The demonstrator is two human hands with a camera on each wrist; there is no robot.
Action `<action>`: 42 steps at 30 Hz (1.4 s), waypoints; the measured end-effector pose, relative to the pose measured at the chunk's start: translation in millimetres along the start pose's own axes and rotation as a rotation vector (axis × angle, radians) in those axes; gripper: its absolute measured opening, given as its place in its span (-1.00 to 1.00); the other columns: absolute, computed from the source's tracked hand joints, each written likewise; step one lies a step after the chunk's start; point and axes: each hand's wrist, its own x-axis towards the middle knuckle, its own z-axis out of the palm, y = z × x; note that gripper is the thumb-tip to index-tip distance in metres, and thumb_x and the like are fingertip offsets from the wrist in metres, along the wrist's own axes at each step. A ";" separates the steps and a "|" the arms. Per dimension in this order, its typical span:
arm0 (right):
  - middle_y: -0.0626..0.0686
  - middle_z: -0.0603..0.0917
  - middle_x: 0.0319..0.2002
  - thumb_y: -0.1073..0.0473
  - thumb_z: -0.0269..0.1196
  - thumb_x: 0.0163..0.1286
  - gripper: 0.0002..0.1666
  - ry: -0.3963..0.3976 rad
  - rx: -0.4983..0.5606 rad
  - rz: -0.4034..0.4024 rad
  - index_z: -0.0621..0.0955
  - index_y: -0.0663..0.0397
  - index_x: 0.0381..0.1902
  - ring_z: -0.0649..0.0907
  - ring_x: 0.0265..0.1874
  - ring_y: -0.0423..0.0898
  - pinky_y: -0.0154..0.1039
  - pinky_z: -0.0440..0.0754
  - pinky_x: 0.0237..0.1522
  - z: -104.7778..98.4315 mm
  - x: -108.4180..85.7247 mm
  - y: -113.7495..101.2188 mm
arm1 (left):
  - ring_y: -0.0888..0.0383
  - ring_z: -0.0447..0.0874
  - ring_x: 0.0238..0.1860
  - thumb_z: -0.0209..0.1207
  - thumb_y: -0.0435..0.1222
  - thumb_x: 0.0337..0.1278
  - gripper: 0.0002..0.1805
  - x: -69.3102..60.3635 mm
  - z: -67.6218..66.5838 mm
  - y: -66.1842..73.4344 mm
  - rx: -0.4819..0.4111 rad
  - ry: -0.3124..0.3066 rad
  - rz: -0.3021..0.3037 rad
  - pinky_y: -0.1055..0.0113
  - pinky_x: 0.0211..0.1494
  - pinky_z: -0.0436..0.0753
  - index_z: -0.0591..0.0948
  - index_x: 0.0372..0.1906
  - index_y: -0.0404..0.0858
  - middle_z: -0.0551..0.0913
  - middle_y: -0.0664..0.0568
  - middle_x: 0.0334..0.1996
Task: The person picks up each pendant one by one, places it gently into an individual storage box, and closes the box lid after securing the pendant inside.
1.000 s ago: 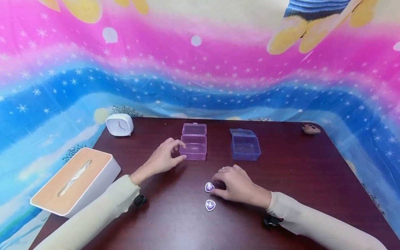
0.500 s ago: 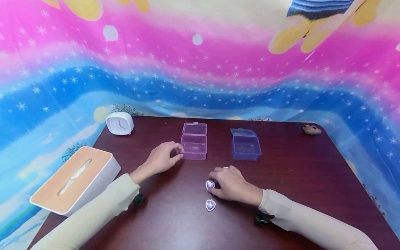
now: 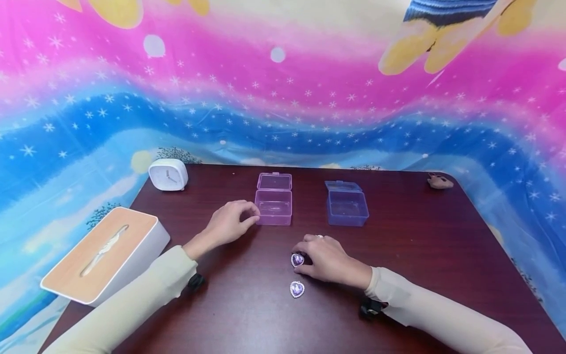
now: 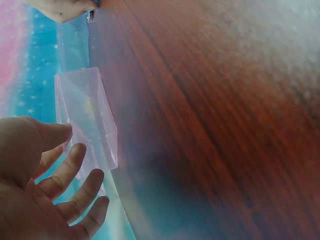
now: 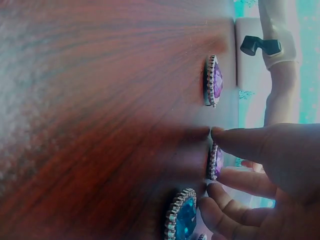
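Observation:
A purple heart-shaped rhinestone (image 3: 297, 260) with a pale beaded rim lies between the thumb and index finger of my right hand (image 3: 329, 258), which pinches it at the tabletop. Nearer me lies a second purple heart rhinestone (image 3: 297, 289), apart from the hand. The right wrist view also shows a blue rhinestone (image 5: 183, 217) beside the curled fingers; the hand hides it from the head camera. My left hand (image 3: 227, 221) is at the left side of a pink clear box (image 3: 274, 219), fingers loosely bent; whether they touch it is unclear. The box's lid is raised.
A blue clear box (image 3: 348, 219) with its lid raised stands right of the pink one. A white clock (image 3: 168, 175) is at the back left, near a tissue box (image 3: 146, 255). A small brown object (image 3: 439, 181) sits at the far right corner.
My right hand has shifted slightly left, its thumb and index finger coming round the upper purple rhinestone, which has moved slightly away from me. My left hand has drawn back slightly at the pink box.

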 end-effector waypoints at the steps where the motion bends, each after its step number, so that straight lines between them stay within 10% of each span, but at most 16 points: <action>1: -0.14 0.67 -0.31 -0.12 0.53 0.14 -0.65 -0.001 0.001 0.009 0.77 -0.21 -0.12 0.67 -0.37 -0.16 -0.25 0.51 -0.42 -0.7 0.5 -0.7 | 0.12 0.73 -0.15 0.34 -0.13 0.31 -0.92 0.2 0.0 -0.1 -0.001 0.000 0.000 0.05 -0.05 0.64 0.72 -0.21 -0.02 0.75 0.21 -0.28; 42: -0.13 0.70 -0.32 -0.02 0.51 0.12 -0.72 -0.023 0.085 0.083 0.75 -0.19 -0.19 0.66 -0.36 -0.15 -0.25 0.50 -0.51 -2.3 0.9 -0.5 | 0.17 0.74 -0.15 0.29 -0.20 0.37 -0.95 -1.0 2.9 -3.5 0.006 -0.006 0.001 0.05 -0.06 0.64 0.73 -0.17 -0.02 0.78 0.18 -0.25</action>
